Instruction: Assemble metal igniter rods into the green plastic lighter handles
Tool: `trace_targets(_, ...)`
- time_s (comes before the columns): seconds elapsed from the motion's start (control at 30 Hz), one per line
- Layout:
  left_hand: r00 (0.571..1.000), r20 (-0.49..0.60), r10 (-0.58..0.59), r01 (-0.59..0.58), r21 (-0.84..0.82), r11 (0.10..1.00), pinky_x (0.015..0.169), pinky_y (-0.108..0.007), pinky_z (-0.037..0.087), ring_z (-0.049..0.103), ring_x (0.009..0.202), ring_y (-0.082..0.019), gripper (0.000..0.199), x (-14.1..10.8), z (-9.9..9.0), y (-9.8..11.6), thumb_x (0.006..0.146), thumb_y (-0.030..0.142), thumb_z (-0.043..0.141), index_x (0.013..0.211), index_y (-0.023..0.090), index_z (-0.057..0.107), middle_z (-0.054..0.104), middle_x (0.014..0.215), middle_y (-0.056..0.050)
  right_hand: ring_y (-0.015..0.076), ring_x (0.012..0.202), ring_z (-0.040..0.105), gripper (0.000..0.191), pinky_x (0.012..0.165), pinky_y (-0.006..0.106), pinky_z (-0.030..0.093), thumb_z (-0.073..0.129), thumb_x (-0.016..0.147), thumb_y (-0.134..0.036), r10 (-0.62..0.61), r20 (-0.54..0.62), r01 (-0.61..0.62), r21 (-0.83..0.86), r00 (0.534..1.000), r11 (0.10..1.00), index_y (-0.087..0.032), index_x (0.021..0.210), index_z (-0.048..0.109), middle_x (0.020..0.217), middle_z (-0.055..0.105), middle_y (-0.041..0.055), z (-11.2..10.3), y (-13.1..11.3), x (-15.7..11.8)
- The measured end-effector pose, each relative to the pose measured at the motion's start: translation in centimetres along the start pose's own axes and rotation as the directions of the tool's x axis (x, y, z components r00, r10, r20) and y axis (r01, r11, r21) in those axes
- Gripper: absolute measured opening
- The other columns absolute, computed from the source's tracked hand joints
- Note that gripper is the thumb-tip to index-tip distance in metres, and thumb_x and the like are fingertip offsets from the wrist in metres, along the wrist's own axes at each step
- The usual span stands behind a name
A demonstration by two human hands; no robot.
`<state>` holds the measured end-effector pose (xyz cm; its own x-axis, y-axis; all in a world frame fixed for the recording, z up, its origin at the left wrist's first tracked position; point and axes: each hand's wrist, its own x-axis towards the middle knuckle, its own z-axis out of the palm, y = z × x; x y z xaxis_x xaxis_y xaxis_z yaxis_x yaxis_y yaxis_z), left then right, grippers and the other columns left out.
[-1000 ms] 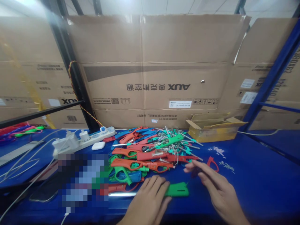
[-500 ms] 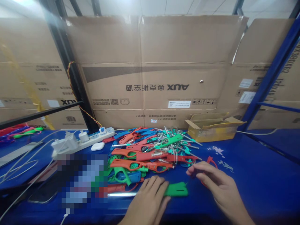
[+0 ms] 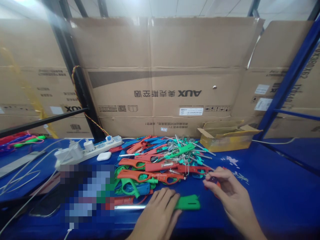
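Note:
My left hand (image 3: 160,211) is closed over a green long-necked lighter (image 3: 188,202) lying on the blue table. Its metal tube (image 3: 131,207) sticks out to the left beneath the hand, and the green handle end shows to the right. My right hand (image 3: 231,193) is raised just right of that handle, thumb and fingertips pinched together. Something small and dark sits between these fingertips, too blurred to name. A red-orange plastic part (image 3: 218,189) shows between thumb and fingers; whether it is held or lies behind them I cannot tell.
Behind my hands spreads a pile of red, green and blue lighter shells (image 3: 135,175) and metal tubes with wires. An open carton (image 3: 226,141) stands at the back right, small pale pieces (image 3: 231,160) before it. Left are a power strip (image 3: 100,146), a white case (image 3: 104,156) and cables.
My right hand has shifted slightly up and right, its fingers more curled into the pinch. The red part seen above it is now mostly covered. My left hand and the green lighter stay put.

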<state>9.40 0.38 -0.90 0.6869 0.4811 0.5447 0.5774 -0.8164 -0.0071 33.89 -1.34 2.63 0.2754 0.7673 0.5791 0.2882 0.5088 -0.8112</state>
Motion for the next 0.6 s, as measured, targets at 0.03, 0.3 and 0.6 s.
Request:
trace_targets(0.03,1.000,-0.002,0.002,-0.002,0.001,1.000,0.089,-0.044,0.061,0.068,0.109,-0.028,0.034,0.0,0.0,0.0,0.110,0.030,0.038,0.131,0.014,0.059,0.070,0.120,-0.011,0.0188,0.079,0.071,0.020,0.067,0.025,0.061,0.083,0.081,-0.038,-0.011,-0.031,0.010,-0.027,0.999,1.000,-0.023,0.086,0.072,0.080,0.071,0.0032,0.0,0.2,-0.1)
trace_targets(0.3,1.000,-0.022,-0.001,0.002,0.004,1.000,0.090,-0.042,0.061,0.070,0.107,-0.028,0.034,0.0,0.1,0.1,0.111,0.031,0.037,0.131,0.015,0.059,0.071,0.118,-0.011,0.0213,0.083,0.072,0.017,0.073,0.032,0.063,0.076,0.089,-0.030,-0.113,-0.125,0.113,-0.009,0.986,0.994,-0.023,0.105,0.072,0.091,0.072,0.0054,1.2,2.9,-1.8)
trace_targets(0.6,1.000,-0.005,-0.004,0.004,-0.003,1.000,0.092,-0.043,0.060,0.069,0.110,-0.028,0.032,-0.3,0.3,-0.2,0.109,0.032,0.045,0.133,0.016,0.059,0.071,0.122,-0.010,0.0198,0.080,0.077,0.038,0.076,0.034,0.067,0.068,0.095,-0.016,-0.366,-0.082,0.364,-0.043,0.927,0.931,-0.028,0.131,0.061,0.093,0.078,0.0039,1.5,2.7,-3.2)
